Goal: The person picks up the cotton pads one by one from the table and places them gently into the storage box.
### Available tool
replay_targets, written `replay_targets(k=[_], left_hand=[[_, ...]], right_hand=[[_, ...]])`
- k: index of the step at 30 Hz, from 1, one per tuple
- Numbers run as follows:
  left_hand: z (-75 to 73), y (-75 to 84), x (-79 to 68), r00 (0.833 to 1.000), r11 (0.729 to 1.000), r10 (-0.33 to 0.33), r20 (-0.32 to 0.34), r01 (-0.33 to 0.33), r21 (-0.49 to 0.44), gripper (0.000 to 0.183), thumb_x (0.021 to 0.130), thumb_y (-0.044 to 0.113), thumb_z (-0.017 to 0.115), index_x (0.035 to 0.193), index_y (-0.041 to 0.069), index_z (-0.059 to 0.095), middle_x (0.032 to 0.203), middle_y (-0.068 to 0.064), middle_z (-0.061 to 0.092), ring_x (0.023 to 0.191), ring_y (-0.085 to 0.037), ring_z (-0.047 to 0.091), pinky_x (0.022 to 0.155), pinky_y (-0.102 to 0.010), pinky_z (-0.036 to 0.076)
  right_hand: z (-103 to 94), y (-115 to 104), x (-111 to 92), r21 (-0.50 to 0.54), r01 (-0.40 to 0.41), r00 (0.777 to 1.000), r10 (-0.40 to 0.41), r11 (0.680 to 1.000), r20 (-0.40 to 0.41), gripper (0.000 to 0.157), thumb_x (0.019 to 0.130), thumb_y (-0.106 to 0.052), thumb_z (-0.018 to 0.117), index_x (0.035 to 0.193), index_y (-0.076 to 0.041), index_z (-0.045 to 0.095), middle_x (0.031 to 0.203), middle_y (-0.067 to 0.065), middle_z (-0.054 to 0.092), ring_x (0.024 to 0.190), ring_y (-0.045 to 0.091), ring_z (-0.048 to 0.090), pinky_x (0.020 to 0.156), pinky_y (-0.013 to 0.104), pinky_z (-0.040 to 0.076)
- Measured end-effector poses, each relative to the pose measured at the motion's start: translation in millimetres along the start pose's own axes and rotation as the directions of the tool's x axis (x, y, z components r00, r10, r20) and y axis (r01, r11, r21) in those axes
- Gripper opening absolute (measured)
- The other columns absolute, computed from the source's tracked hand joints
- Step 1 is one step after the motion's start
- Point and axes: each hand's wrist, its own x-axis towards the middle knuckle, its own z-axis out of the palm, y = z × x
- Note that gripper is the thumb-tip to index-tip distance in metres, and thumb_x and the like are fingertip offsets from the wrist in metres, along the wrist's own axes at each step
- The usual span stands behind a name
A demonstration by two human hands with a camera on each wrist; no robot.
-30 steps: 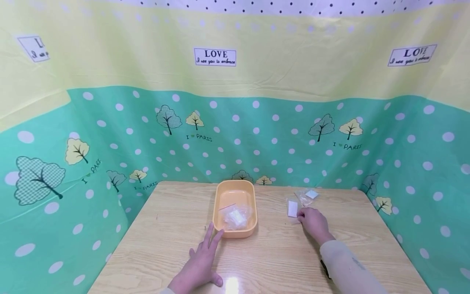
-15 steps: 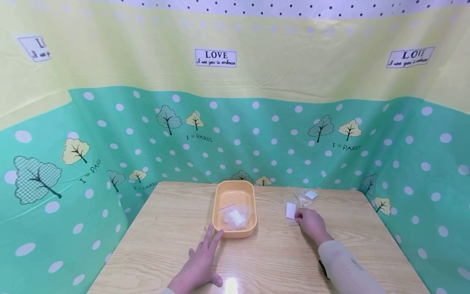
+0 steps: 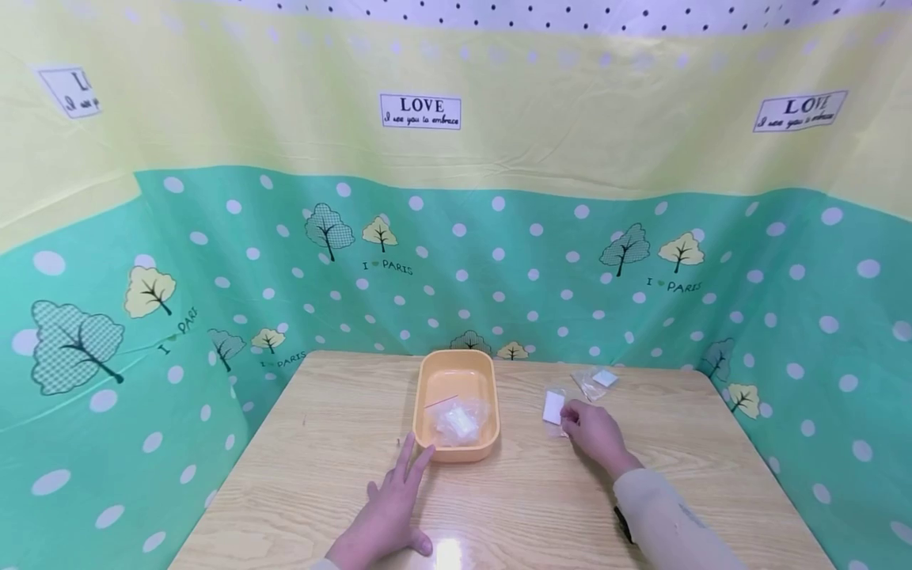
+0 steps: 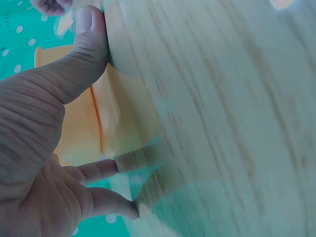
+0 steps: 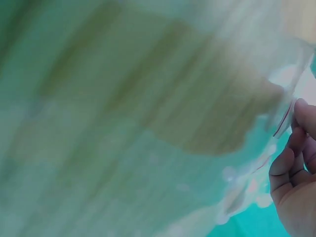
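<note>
My right hand [image 3: 597, 434] pinches the edge of a small clear zip bag [image 5: 298, 74] with a white rectangular piece [image 3: 552, 407] in it, close over the table. A thin red line runs along the bag's edge by the thumb in the right wrist view. My left hand [image 3: 388, 507] rests on the table with fingers spread, two fingertips at the near left corner of an orange plastic tray [image 3: 456, 454]. In the left wrist view that palm [image 4: 54, 197] is seen from the side, thumb straight. Crumpled clear bags [image 3: 457, 422] with something white lie inside the tray, their contents indistinct.
Behind the right hand lies another clear bag [image 3: 587, 386] with a white rectangular piece [image 3: 605, 378]. The wooden table [image 3: 321, 443] ends at a green dotted curtain [image 3: 527, 317] at the back and sides. Light glares off the table's near edge.
My right hand has slid slightly left toward the tray, and the zip bag with its white piece has shifted left along with it. The left hand and tray have stayed put.
</note>
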Motion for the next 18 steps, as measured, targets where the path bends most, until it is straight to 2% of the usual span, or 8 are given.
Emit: replay_targets(k=[4, 10, 14, 18], left_hand=[[-0.4, 0.2, -0.2, 1.0, 1.0, 0.0, 0.001, 0.0, 0.003, 0.156, 0.047, 0.045, 0.099, 0.173, 0.025, 0.01, 0.18, -0.021, -0.008, 0.141, -0.062, 0.047, 0.095, -0.099, 0.027], [-0.4, 0.0, 0.0, 1.0, 1.0, 0.011, -0.004, -0.011, 0.005, 0.156, 0.047, 0.045, 0.1, 0.173, 0.025, 0.01, 0.18, -0.023, -0.005, 0.14, -0.062, 0.048, 0.094, -0.099, 0.028], [-0.7, 0.2, -0.7, 1.0, 1.0, 0.011, -0.008, -0.011, 0.002, 0.156, 0.047, 0.044, 0.1, 0.173, 0.025, 0.011, 0.18, -0.024, -0.005, 0.14, -0.062, 0.047, 0.094, -0.099, 0.028], [-0.9, 0.3, -1.2, 1.0, 1.0, 0.008, -0.005, -0.008, -0.001, 0.155, 0.047, 0.044, 0.1, 0.173, 0.025, 0.011, 0.18, -0.023, -0.006, 0.141, -0.062, 0.047, 0.095, -0.099, 0.027]], right_hand=[[-2.9, -16.8, 2.4, 0.052, 0.008, 1.0, -0.009, 0.999, 0.006, 0.014, 0.097, -0.008, 0.073, 0.11, -0.01, 0.073, 0.097, 0.003, 0.074, 0.088, 0.018, 0.065, 0.086, 0.046, 0.062], [-7.9, -45.7, 9.1, 0.153, 0.024, 1.0, -0.024, 0.988, -0.002, 0.018, 0.098, -0.011, 0.073, 0.115, -0.012, 0.072, 0.098, 0.001, 0.073, 0.087, 0.014, 0.064, 0.079, 0.032, 0.06], [-11.2, -72.6, 11.6, 0.219, 0.065, 0.998, -0.059, 0.974, -0.031, 0.02, 0.096, -0.012, 0.077, 0.115, -0.011, 0.072, 0.097, 0.0, 0.072, 0.086, 0.012, 0.063, 0.076, 0.024, 0.058], [-11.3, -100.8, 9.8, 0.271, 0.116, 0.993, -0.103, 0.956, -0.06, 0.021, 0.094, -0.011, 0.078, 0.115, -0.012, 0.073, 0.094, -0.002, 0.072, 0.085, 0.011, 0.063, 0.075, 0.022, 0.058]])
